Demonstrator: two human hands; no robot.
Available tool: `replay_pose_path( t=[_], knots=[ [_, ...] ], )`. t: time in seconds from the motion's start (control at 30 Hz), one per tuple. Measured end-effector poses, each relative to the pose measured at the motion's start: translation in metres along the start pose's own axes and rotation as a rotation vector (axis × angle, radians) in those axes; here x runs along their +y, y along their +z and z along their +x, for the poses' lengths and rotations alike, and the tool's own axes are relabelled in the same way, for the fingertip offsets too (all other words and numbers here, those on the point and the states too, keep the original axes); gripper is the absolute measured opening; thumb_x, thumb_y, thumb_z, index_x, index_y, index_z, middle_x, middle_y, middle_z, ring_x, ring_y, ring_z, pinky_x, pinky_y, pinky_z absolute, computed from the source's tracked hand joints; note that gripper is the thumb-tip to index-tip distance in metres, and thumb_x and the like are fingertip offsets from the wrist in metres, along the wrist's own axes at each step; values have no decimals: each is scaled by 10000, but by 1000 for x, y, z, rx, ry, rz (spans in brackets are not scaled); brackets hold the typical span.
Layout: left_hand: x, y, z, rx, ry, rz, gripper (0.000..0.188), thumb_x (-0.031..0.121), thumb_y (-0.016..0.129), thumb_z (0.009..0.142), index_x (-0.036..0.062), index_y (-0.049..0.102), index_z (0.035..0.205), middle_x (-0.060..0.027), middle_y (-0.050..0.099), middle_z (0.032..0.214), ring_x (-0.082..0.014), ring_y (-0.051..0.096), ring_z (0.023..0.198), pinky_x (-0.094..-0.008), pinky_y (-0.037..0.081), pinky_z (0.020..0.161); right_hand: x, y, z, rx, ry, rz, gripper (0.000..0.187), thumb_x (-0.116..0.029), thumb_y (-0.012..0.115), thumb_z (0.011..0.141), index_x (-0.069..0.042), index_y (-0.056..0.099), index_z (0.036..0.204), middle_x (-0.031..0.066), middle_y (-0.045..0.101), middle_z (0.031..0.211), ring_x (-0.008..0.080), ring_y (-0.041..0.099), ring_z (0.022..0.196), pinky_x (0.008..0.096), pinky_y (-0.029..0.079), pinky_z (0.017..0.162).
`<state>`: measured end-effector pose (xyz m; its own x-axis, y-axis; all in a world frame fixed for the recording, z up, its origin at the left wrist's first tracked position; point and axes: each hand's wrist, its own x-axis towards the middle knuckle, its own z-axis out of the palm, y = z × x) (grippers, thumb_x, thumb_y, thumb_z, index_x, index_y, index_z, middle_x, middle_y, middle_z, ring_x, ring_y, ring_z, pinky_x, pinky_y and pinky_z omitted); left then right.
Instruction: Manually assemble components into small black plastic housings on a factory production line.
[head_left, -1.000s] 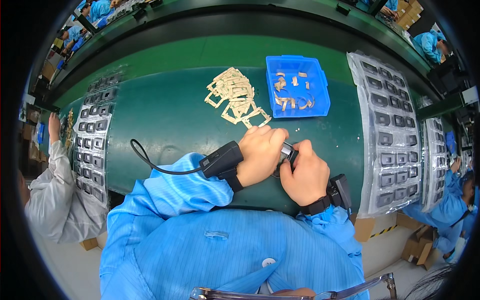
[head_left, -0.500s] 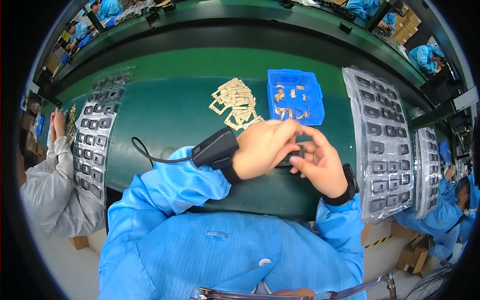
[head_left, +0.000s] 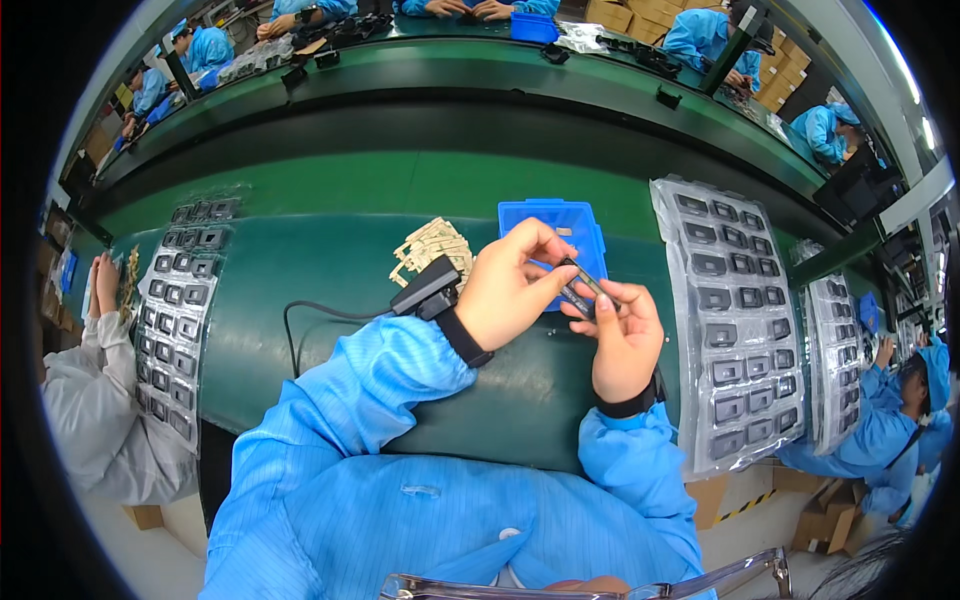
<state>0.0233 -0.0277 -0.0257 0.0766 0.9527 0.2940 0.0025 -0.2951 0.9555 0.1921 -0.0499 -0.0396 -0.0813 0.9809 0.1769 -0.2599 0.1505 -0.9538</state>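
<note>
A small black rectangular plastic frame point(head_left: 578, 289), tilted, is held between my two hands above the green table. My left hand point(head_left: 508, 287) pinches its upper left end with thumb and fingertips. The fingers and thumb of my right hand point(head_left: 627, 338) close round its lower right end. Just beyond the hands stands a blue bin point(head_left: 599, 248) holding small tan pieces, most of them hidden behind my left hand and the frame. Left of the bin, a loose pile of pale thin frames point(head_left: 432, 248) lies partly behind my left wrist.
Clear plastic trays of black frame parts lie at the right point(head_left: 735, 380) and left point(head_left: 175, 300). A black cable point(head_left: 293, 335) runs from the device on my left wrist. A person in a white sleeve point(head_left: 110, 400) sits at the left; others in blue work across and at right.
The view has shifted, so the table things sit lower and further left. My hands have drawn apart, and the black frame between them shows more fully.
</note>
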Motion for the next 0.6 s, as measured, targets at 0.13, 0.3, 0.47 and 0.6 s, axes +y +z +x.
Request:
replay_pose_path(
  t=[0.13,0.3,0.47,0.6],
  knots=[
    [6,-8,0,107,236,273,125,8,741,842,15,661,938,-138,636,1201,-138,641,922,-272,530,769,3,4,-10,-31,-90,-39,207,39,574,970,36,548,1176,216,667,1197,260,709,1016,267,584,777],
    [16,-9,-1,89,124,104,121,5,744,834,13,699,946,-161,617,1231,-129,640,851,-272,541,745,7,-1,-11,-151,-200,-48,314,99,610,929,57,545,1233,233,624,1282,279,668,1123,308,555,911],
    [13,-16,4,-15,83,49,78,-24,677,875,-7,672,951,-176,554,1304,-121,644,812,-258,584,698,8,0,-11,-226,-257,-56,389,124,591,927,71,512,1305,247,588,1330,310,617,1209,344,523,982],
    [14,-17,5,-52,150,92,58,-20,647,890,-1,633,944,-180,542,1306,-145,648,870,-278,580,720,7,-1,-11,-246,-263,-54,386,124,583,932,70,512,1307,248,593,1323,307,626,1194,349,521,980]
  ],
)
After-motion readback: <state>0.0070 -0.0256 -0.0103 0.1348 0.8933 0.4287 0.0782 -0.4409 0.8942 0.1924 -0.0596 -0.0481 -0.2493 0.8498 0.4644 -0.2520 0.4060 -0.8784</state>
